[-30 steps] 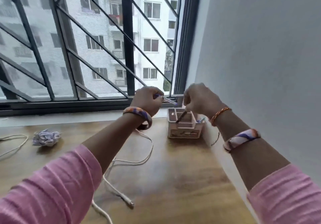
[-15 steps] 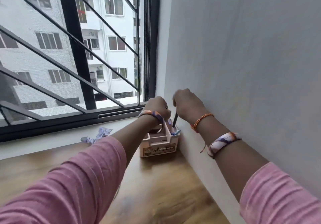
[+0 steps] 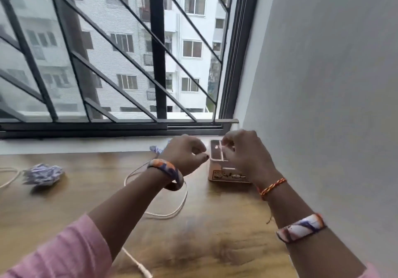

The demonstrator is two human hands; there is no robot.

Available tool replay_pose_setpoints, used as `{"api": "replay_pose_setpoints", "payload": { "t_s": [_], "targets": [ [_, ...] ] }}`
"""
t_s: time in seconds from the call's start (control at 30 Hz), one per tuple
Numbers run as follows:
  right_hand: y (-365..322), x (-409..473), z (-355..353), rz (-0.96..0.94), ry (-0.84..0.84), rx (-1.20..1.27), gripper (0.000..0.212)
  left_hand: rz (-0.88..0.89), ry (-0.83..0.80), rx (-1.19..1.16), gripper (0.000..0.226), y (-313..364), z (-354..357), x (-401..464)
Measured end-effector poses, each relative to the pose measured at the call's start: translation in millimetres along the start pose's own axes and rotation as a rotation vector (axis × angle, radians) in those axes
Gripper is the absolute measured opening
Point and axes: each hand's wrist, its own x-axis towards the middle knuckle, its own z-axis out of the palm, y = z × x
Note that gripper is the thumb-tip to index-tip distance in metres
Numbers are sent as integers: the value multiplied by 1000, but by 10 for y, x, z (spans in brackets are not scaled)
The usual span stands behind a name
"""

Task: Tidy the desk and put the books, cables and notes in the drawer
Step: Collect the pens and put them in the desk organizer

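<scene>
A small white desk organizer [image 3: 224, 175] stands at the desk's back right corner against the wall. My right hand [image 3: 243, 154] hovers over its open top with loosely curled fingers, and I see nothing in them. My left hand [image 3: 185, 154] hangs just left of the organizer, also loosely curled and holding nothing. A white cable [image 3: 170, 213] loops on the wooden desk [image 3: 215, 223] under my left wrist and runs toward the front edge. One crumpled paper ball [image 3: 44, 174] lies at the left. Another crumpled paper [image 3: 155, 148] peeks out behind my left hand.
A second white cable end [image 3: 8, 177] lies at the far left edge. The white window sill [image 3: 75, 145] and barred window run along the back. A grey wall [image 3: 323, 105] closes the right side. No drawer is in view.
Both hands held pens over the organizer a second ago; now the pens are out of my hands and both hands have lifted slightly. The camera swung right and then back left.
</scene>
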Motion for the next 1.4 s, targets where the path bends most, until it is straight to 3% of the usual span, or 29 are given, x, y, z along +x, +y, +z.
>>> {"api": "replay_pose_setpoints", "payload": {
  "t_s": [0.17, 0.53, 0.7, 1.07, 1.2, 1.4],
  "targets": [
    [-669, -217, 461, -195, -165, 101, 14, -270, 110, 77, 24, -526, -461, -779],
    [-2347, -736, 1323, -637, -452, 176, 19, -787, 340, 122, 7, -1593, -1450, -2504],
    [-3175, -924, 1714, -741, -556, 176, 19, -855, 382, 85, 8, -2098, -1893, -3031],
    [-4977, -904, 2380, -855, -619, 188, 25, -965, 486, 174, 15, -3314, -3043, -3769],
    [-5491, -840, 2690, -897, -698, 130, 42, -1037, 426, 218, 16, -3796, -3316, -3871],
    [-5918, -656, 3222, -977, -667, -52, 29, -1019, 297, 278, 27, -4353, -3490, -3601]
  ]
}}
